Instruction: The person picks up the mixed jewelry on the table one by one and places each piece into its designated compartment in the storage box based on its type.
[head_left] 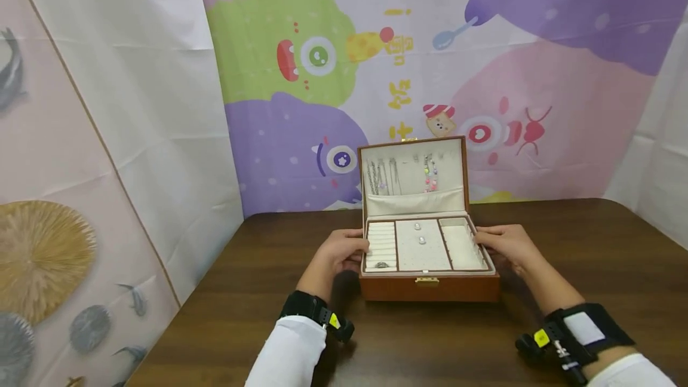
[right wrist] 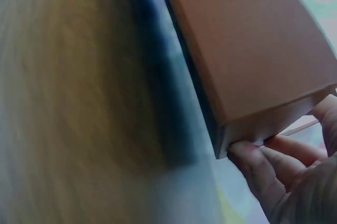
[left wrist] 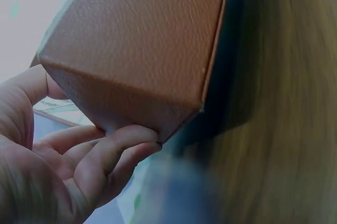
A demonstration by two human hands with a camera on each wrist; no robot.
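A brown leather-look jewelry box (head_left: 451, 289) stands with its lid (head_left: 466, 172) up, close over the tabletop. My left hand (head_left: 335, 251) grips its left side, thumb at the top rim and fingers against the outer wall. On the opposite side, my right hand (head_left: 507, 243) holds the box in much the same way. Several silver chains (head_left: 383, 178) and a colourful beaded bracelet (head_left: 430, 173) hang inside the lid. A ring (head_left: 381, 265) sits in the left compartment's ring rolls. Two earrings (head_left: 421, 240) lie on the middle panel. In both wrist views, fingers press the box's outer wall.
Under the box is a dark brown wooden table (head_left: 419, 345). A cartoon-printed cloth (head_left: 376, 82) hangs behind its far edge. White cloth (head_left: 177, 106) hangs at the left, beside a patterned pink panel (head_left: 64, 160).
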